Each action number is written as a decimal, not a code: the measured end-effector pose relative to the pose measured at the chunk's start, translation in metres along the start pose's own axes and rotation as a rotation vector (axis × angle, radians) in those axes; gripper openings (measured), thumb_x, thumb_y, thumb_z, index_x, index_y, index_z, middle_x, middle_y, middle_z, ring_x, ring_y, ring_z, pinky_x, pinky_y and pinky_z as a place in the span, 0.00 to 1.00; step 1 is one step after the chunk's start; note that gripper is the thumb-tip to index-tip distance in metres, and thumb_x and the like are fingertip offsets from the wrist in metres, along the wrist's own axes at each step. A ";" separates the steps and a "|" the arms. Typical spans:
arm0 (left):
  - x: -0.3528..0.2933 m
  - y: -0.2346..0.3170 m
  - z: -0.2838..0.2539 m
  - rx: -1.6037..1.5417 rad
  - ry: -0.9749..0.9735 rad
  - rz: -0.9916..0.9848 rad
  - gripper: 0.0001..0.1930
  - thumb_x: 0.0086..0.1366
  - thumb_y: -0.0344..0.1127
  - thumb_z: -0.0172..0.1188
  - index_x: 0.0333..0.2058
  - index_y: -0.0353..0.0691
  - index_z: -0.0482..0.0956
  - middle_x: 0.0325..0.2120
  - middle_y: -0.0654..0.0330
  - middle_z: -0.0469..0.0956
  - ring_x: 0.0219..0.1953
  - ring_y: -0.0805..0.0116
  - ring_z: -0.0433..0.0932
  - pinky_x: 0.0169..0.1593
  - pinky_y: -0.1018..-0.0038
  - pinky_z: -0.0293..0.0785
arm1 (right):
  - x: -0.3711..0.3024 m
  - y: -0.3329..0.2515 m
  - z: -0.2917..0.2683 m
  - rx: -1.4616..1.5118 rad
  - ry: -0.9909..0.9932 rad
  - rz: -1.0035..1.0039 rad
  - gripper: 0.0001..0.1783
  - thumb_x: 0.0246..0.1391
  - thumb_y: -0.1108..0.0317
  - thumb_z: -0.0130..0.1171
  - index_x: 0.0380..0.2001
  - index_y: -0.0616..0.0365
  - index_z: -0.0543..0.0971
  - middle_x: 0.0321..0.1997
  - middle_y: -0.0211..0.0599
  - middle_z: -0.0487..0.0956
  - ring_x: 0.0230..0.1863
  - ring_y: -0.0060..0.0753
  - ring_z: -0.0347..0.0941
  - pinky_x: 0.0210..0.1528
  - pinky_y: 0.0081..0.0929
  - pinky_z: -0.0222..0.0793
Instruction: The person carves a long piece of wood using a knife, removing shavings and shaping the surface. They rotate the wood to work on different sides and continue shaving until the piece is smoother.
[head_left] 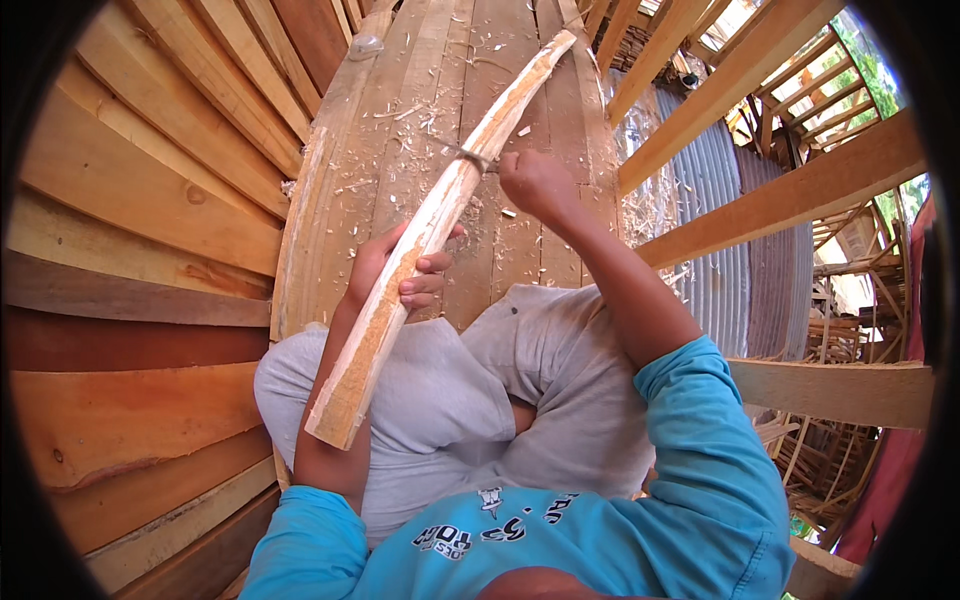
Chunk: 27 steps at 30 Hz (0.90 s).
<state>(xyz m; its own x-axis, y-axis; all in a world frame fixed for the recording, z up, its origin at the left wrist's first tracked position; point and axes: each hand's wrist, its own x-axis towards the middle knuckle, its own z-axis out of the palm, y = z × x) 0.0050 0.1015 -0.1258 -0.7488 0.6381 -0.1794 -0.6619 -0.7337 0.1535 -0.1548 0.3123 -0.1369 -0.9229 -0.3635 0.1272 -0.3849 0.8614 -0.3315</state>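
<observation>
The left hand [395, 275] keeps a closed grip around a long pale wood strip [440, 215] slanting toward one o'clock over the plank floor [380, 150], while the right hand [535, 185] grips what seems a thin blade [472, 157] against it.

Pale cream long curved wooden slat [420, 240], streaked orange-brown along one edge. Turquoise long-sleeved shirt [690, 470] with black-and-white print at the chest, light grey shorts [440, 400]. Warm reddish-brown stacked planks [130, 230], and dull grey corrugated metal sheet [715, 200] ribbed in stripes.
</observation>
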 end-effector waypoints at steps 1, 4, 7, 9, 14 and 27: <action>-0.002 0.005 0.000 -0.002 -0.004 0.006 0.30 0.74 0.53 0.34 0.62 0.34 0.57 0.24 0.63 0.64 0.15 0.76 0.61 0.19 0.78 0.62 | -0.011 -0.030 -0.004 0.119 -0.088 0.144 0.22 0.57 0.58 0.42 0.23 0.62 0.79 0.27 0.50 0.80 0.30 0.58 0.77 0.37 0.52 0.72; -0.006 0.008 0.000 -0.011 0.004 0.002 0.30 0.74 0.53 0.33 0.62 0.33 0.57 0.24 0.63 0.64 0.16 0.77 0.61 0.20 0.79 0.62 | -0.039 -0.067 -0.018 0.104 -0.148 -0.183 0.21 0.56 0.58 0.43 0.25 0.60 0.81 0.30 0.52 0.81 0.31 0.59 0.77 0.38 0.52 0.72; -0.003 0.005 0.000 -0.041 0.036 -0.008 0.30 0.74 0.53 0.33 0.62 0.33 0.56 0.24 0.63 0.64 0.17 0.77 0.61 0.20 0.79 0.62 | -0.029 -0.056 -0.008 0.066 -0.127 -0.167 0.21 0.56 0.56 0.43 0.27 0.58 0.82 0.32 0.53 0.81 0.33 0.59 0.77 0.39 0.51 0.73; -0.004 0.009 0.002 -0.041 0.041 0.000 0.30 0.74 0.53 0.34 0.63 0.34 0.56 0.24 0.63 0.64 0.17 0.76 0.62 0.20 0.79 0.62 | -0.018 -0.056 -0.007 0.068 -0.086 -0.043 0.22 0.56 0.55 0.42 0.29 0.58 0.83 0.33 0.53 0.81 0.35 0.59 0.77 0.41 0.50 0.73; -0.005 -0.002 -0.001 0.080 0.000 -0.012 0.30 0.73 0.55 0.35 0.63 0.36 0.56 0.25 0.62 0.64 0.16 0.75 0.63 0.20 0.76 0.63 | 0.038 0.047 -0.011 0.055 -0.004 0.288 0.26 0.59 0.55 0.39 0.27 0.63 0.81 0.33 0.57 0.80 0.38 0.60 0.77 0.43 0.50 0.72; -0.007 0.016 0.005 0.287 0.170 0.002 0.31 0.73 0.58 0.33 0.61 0.37 0.60 0.25 0.65 0.64 0.15 0.78 0.60 0.19 0.79 0.59 | -0.017 -0.041 0.007 0.115 0.195 -0.210 0.21 0.50 0.60 0.49 0.09 0.59 0.75 0.15 0.50 0.75 0.20 0.54 0.75 0.26 0.48 0.72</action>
<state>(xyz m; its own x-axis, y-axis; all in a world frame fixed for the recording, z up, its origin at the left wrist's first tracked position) -0.0004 0.0868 -0.1177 -0.7496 0.5709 -0.3349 -0.6612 -0.6236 0.4171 -0.1234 0.2810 -0.1322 -0.8125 -0.4447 0.3769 -0.5736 0.7252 -0.3810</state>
